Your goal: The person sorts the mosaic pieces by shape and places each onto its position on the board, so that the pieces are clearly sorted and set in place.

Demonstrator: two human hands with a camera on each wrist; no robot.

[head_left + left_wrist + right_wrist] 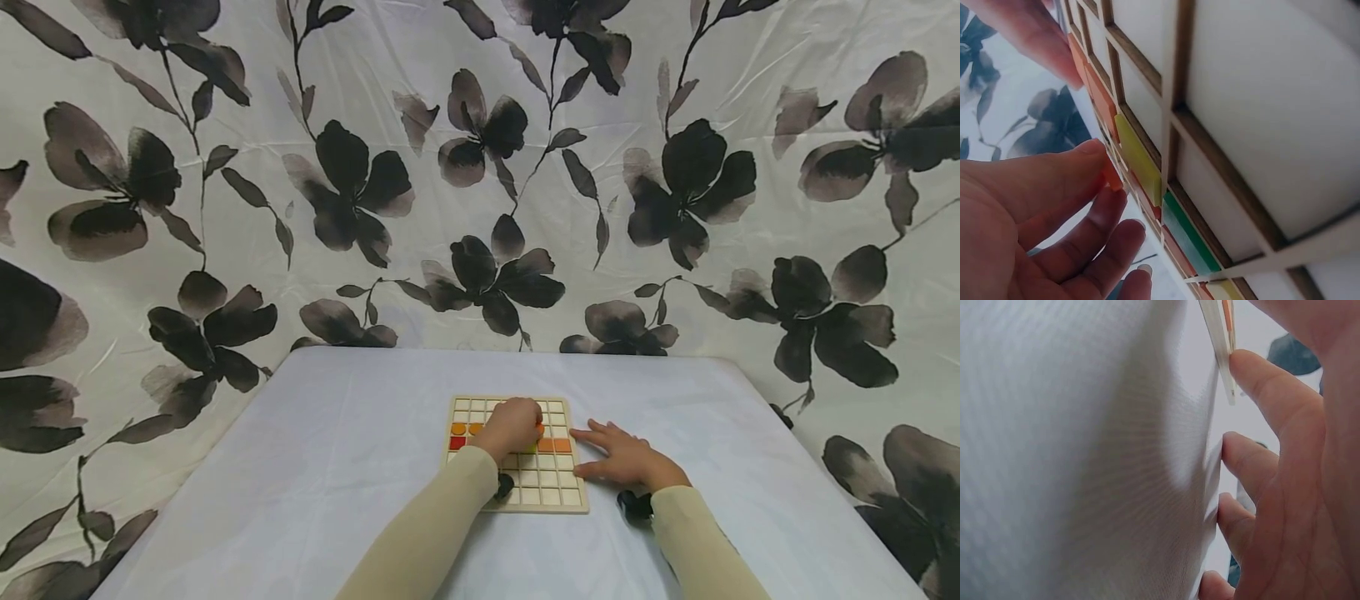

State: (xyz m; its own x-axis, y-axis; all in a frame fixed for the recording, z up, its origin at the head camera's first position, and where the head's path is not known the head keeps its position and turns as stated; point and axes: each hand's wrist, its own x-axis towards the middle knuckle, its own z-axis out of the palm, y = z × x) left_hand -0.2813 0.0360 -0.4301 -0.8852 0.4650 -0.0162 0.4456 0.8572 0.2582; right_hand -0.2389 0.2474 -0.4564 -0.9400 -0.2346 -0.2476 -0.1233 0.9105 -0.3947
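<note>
A wooden grid board (536,509) lies on the table, with coloured pieces in some of its cells. My left hand (513,425) is over the board's middle; its thumb and fingertips pinch a small orange piece (1111,174) right at the grid. Close by, the left wrist view shows a yellow tile (1138,156) and a green tile (1188,232) in cells. Two orange square tiles (553,445) sit right of the left hand. My right hand (626,457) has its fingers spread at the board's right edge, one fingertip (1244,362) against the rim and others on the cloth.
Orange round pieces (458,429) and a red tile (457,443) occupy cells at the board's left side. A white cloth (337,433) covers the table. Behind it hangs a floral curtain (480,167). Black wrist cameras (635,505) are worn on both wrists.
</note>
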